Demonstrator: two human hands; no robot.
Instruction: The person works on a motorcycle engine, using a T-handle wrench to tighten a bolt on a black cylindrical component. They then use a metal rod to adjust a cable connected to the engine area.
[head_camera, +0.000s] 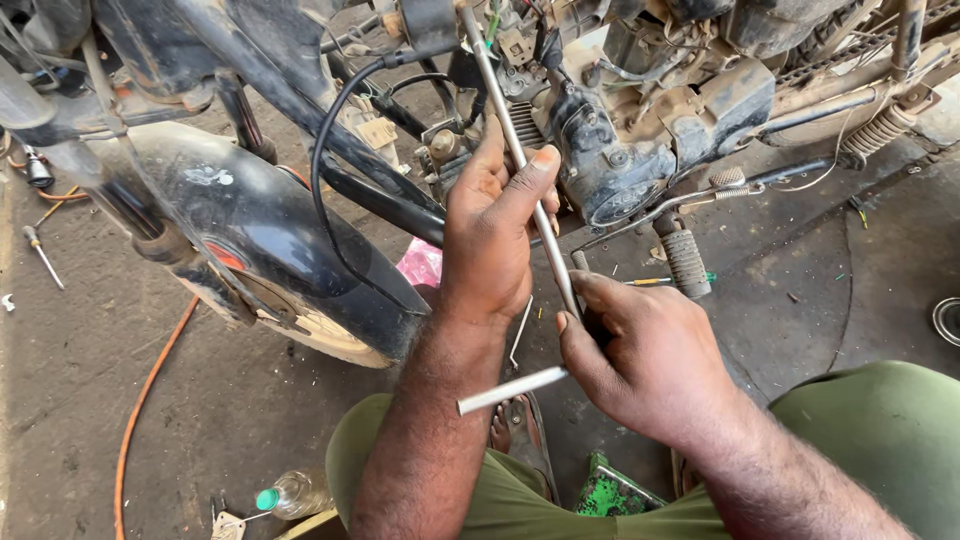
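T-handle wrench (520, 160) | left hand (490, 240) grips shaft, right hand (650, 350) grips crossbar | black cable (325, 170), footpeg (685, 262) close by

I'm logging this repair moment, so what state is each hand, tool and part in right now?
left hand: closed round the long metal rod, steadying it.
right hand: gripping the rod's lower end at the crossbar handle.
long metal rod: tilted, upper end reaching into the engine.
front mudguard: dusty, still mounted.
plastic bottle: lying down, capped.
orange hose: lying loose on floor.
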